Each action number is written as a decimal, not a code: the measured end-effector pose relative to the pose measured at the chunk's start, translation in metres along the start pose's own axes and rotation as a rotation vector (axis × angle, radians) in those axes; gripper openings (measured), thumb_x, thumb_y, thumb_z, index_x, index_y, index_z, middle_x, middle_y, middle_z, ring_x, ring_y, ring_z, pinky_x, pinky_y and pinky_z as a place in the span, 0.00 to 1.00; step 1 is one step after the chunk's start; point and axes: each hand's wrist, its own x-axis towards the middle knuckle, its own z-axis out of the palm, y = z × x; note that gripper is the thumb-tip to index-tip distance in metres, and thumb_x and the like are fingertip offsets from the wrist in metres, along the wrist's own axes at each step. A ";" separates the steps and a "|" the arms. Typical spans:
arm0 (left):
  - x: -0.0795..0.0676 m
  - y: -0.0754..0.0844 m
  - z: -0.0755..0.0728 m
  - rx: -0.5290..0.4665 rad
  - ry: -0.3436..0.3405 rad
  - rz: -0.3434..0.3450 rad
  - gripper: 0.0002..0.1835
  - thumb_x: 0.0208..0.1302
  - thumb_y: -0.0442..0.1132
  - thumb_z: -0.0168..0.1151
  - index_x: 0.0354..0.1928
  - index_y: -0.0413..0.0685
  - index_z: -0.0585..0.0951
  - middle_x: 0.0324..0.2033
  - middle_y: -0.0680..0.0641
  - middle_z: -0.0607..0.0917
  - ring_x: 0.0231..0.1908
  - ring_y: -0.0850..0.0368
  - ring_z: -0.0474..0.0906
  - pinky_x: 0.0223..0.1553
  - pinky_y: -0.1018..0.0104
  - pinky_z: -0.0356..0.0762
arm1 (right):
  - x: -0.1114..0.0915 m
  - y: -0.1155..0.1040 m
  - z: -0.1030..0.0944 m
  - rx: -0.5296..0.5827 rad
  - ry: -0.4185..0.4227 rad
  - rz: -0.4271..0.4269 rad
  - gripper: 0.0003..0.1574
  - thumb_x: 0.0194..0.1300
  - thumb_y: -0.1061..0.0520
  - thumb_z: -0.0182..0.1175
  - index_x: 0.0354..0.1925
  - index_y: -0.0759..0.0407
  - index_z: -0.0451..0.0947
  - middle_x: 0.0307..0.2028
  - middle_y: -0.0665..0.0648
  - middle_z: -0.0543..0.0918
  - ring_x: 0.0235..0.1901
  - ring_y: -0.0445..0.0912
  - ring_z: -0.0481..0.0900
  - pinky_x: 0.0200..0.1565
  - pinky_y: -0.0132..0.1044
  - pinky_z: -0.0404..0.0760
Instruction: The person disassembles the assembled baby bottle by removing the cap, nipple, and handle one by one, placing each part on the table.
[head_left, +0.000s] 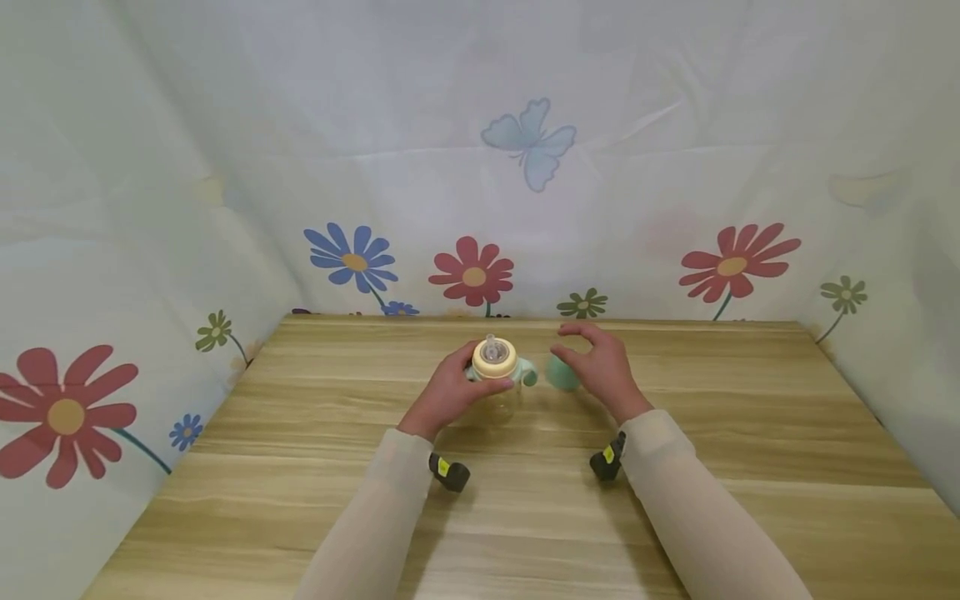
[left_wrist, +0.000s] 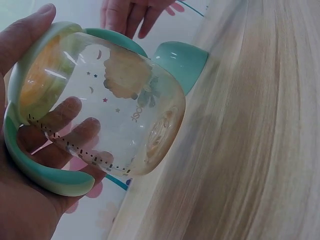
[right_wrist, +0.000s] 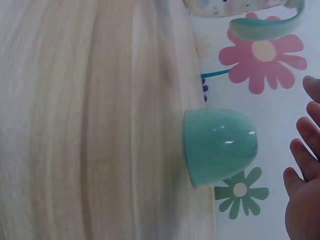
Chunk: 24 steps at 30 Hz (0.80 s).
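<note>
A clear baby bottle (left_wrist: 120,100) with green side handles, a cream collar and a see-through spout is held by my left hand (head_left: 455,389). Thumb and fingers wrap around it near the collar, and printed figures and scale marks show on its wall. In the head view the bottle (head_left: 495,360) appears upright. A mint-green dome-shaped cap (right_wrist: 220,146) stands rim down on the table to the right of the bottle. Above the cap is my right hand (head_left: 602,367), thumb and fingers apart, with a gap between hand and cap in the right wrist view.
The wood-grain table (head_left: 315,500) reaches back to a white cloth backdrop (head_left: 420,183) printed with flowers and a butterfly. More cloth hangs along both sides. A small black camera (head_left: 450,473) is strapped at my left wrist, another black camera (head_left: 607,458) at my right.
</note>
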 end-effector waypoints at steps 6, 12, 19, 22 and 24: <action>0.001 -0.002 0.000 0.002 -0.008 0.025 0.38 0.45 0.60 0.75 0.61 0.65 0.73 0.55 0.58 0.79 0.57 0.56 0.73 0.67 0.46 0.64 | -0.004 -0.009 -0.001 0.008 0.045 -0.058 0.22 0.61 0.47 0.66 0.52 0.51 0.80 0.60 0.53 0.79 0.65 0.53 0.70 0.66 0.55 0.66; 0.001 -0.006 0.001 -0.004 -0.019 0.034 0.38 0.46 0.59 0.75 0.61 0.67 0.73 0.55 0.58 0.79 0.57 0.56 0.74 0.66 0.45 0.64 | -0.009 -0.018 -0.002 0.028 0.055 -0.112 0.20 0.61 0.50 0.67 0.51 0.53 0.81 0.59 0.53 0.79 0.65 0.52 0.70 0.66 0.55 0.66; 0.001 -0.007 0.001 -0.013 -0.027 0.060 0.37 0.46 0.59 0.75 0.61 0.67 0.73 0.55 0.58 0.79 0.56 0.56 0.74 0.66 0.45 0.65 | -0.011 -0.021 0.000 0.053 0.076 -0.197 0.22 0.61 0.52 0.68 0.52 0.55 0.80 0.55 0.56 0.82 0.61 0.53 0.74 0.63 0.54 0.70; 0.001 -0.008 0.000 -0.020 -0.033 0.066 0.37 0.47 0.58 0.75 0.61 0.66 0.73 0.54 0.57 0.79 0.56 0.55 0.74 0.66 0.46 0.65 | -0.012 -0.020 0.002 0.060 0.082 -0.215 0.22 0.61 0.53 0.68 0.53 0.54 0.79 0.54 0.56 0.82 0.60 0.52 0.75 0.63 0.53 0.71; 0.001 -0.009 0.000 -0.026 -0.037 0.070 0.37 0.47 0.58 0.75 0.61 0.66 0.73 0.54 0.57 0.80 0.56 0.55 0.74 0.66 0.46 0.65 | -0.013 -0.019 0.004 0.075 0.087 -0.223 0.22 0.60 0.54 0.68 0.53 0.53 0.79 0.55 0.56 0.82 0.60 0.52 0.76 0.63 0.53 0.71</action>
